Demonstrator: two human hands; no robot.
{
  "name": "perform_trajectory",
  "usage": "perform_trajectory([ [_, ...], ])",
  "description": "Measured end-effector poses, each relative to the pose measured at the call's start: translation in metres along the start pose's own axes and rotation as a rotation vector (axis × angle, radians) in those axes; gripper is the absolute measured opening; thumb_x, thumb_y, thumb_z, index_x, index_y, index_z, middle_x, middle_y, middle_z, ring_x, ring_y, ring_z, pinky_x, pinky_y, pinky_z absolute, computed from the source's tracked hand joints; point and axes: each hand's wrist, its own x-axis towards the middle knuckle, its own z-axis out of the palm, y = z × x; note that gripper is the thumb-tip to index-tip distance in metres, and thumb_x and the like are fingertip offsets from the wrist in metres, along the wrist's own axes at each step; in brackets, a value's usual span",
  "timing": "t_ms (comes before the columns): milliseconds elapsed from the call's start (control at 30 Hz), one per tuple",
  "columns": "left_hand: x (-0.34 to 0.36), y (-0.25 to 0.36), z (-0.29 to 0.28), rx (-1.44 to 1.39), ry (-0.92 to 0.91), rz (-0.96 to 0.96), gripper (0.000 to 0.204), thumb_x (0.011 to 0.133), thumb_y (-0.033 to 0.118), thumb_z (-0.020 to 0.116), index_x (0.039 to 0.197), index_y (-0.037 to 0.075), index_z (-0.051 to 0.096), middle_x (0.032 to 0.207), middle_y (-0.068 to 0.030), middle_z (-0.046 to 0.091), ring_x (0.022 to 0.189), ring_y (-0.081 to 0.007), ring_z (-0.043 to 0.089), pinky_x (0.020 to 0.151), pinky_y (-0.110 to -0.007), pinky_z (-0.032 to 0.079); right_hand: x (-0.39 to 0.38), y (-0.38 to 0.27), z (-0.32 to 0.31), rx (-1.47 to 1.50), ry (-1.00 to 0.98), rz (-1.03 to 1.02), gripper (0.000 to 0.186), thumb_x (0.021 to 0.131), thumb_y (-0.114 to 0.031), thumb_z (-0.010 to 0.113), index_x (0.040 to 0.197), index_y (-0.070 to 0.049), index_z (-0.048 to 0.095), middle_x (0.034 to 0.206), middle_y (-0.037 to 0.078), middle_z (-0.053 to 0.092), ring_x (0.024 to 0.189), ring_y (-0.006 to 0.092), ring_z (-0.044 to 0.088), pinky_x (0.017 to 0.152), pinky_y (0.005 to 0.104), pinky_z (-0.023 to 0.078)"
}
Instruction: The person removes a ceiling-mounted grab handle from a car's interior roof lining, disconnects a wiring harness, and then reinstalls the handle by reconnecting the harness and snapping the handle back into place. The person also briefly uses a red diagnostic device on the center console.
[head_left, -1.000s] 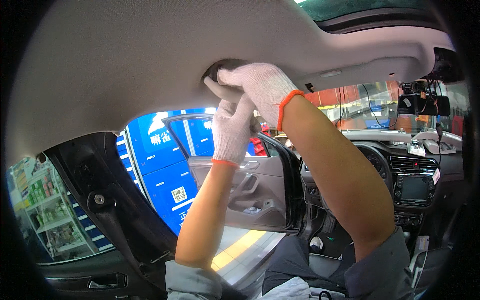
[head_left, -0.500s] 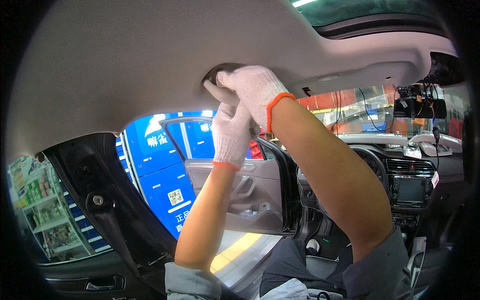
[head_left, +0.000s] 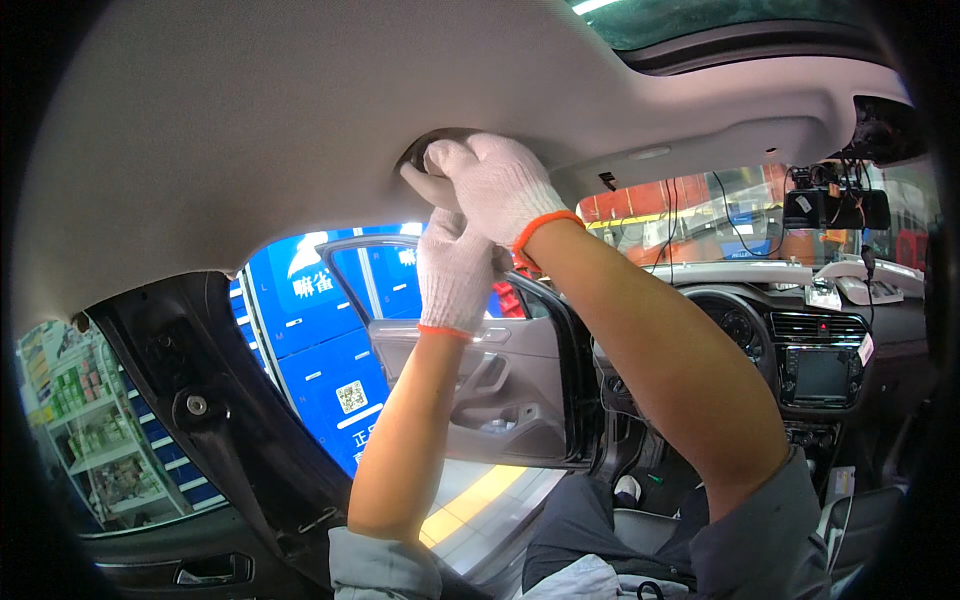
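A grey grab handle [head_left: 429, 187] hangs folded down from a dark recess in the car's headliner [head_left: 250, 120]. My right hand [head_left: 498, 187], in a white knit glove with an orange cuff, reaches over the handle. Its fingers are bent at the recess and pressed against the handle's upper side. Just below, my left hand [head_left: 453, 275], gloved alike, is closed around the handle's lower part, with the thumb upward. The two gloves touch. Most fingertips and the handle's far end are hidden behind the gloves.
The front door [head_left: 510, 375] stands wide, with blue cabinets [head_left: 320, 340] outside. At left is the bare dark pillar [head_left: 205, 370] with a bolt. Wires hang by the windshield near a dark mirror unit [head_left: 835, 208]. The steering wheel [head_left: 765, 340] lies beyond my right arm.
The view has shifted very slightly. Both hands stay at the handle, with my right fingers moved a little along the recess.
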Motion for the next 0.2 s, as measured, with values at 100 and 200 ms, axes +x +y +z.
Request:
perform_trajectory([
  [100, 0.002, -0.002, -0.004, -0.078, -0.072, 0.004, 0.033, 0.093, 0.026, 0.068, 0.108, -0.003, 0.06, 0.074, -0.0054, 0.064, 0.059, -0.0099, 0.06, 0.053, -0.024, 0.047, -0.004, 0.008, -0.013, -0.275, -0.068, -0.278, 0.052, 0.104, -0.045, 0.044, 0.131, -0.004, 0.061, 0.132, 0.02, 0.062, 0.115, 0.0301, 0.066, 0.096, 0.0444, 0.055],
  [200, 0.004, -0.005, -0.003, -0.114, -0.082, 0.016, 0.041, 0.092, 0.026, 0.071, 0.117, -0.005, 0.06, 0.074, -0.0051, 0.064, 0.06, -0.0104, 0.06, 0.055, -0.024, 0.048, -0.005, 0.013, -0.01, 0.128, -0.089, -0.134, 0.052, 0.101, -0.05, 0.048, 0.129, -0.01, 0.065, 0.125, 0.021, 0.065, 0.117, 0.0328, 0.063, 0.104, 0.045, 0.047],
])
